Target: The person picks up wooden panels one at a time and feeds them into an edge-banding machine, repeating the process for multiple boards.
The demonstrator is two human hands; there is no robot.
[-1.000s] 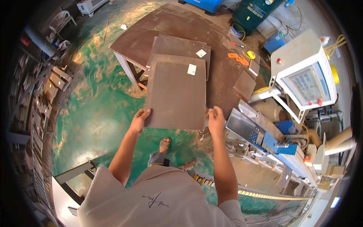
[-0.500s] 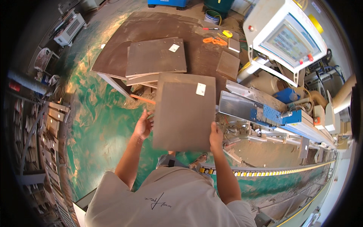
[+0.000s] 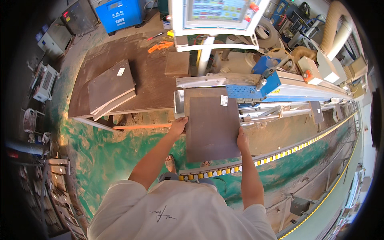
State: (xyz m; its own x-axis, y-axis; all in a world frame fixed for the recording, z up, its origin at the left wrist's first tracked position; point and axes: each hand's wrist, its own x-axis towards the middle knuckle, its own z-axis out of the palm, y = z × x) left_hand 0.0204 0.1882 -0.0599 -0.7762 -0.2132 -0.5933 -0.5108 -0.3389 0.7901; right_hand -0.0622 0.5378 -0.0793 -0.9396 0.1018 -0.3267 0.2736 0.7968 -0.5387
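A flat brown wooden panel (image 3: 213,128) with a white label near its upper right corner is held out in front of me. My left hand (image 3: 179,125) grips its left edge, and my right hand (image 3: 242,141) is closed on its right edge. The fingers of both hands are partly hidden behind the board. The panel's far end lies over the near end of the machine's metal bed (image 3: 198,82), beside a blue perforated plate (image 3: 243,91). Whether the panel rests on the bed I cannot tell.
On the brown table (image 3: 96,66) to the left lie stacked panels (image 3: 112,82), a smaller board (image 3: 177,63) and an orange tool (image 3: 161,47). A control screen (image 3: 218,12) stands beyond the machine. A yellow-and-white toothed conveyor strip (image 3: 276,157) runs rightward near my feet.
I have turned rightward, with the panel now over the machine's end instead of near the table. My left hand, open beside the panel earlier, has closed on its left edge.
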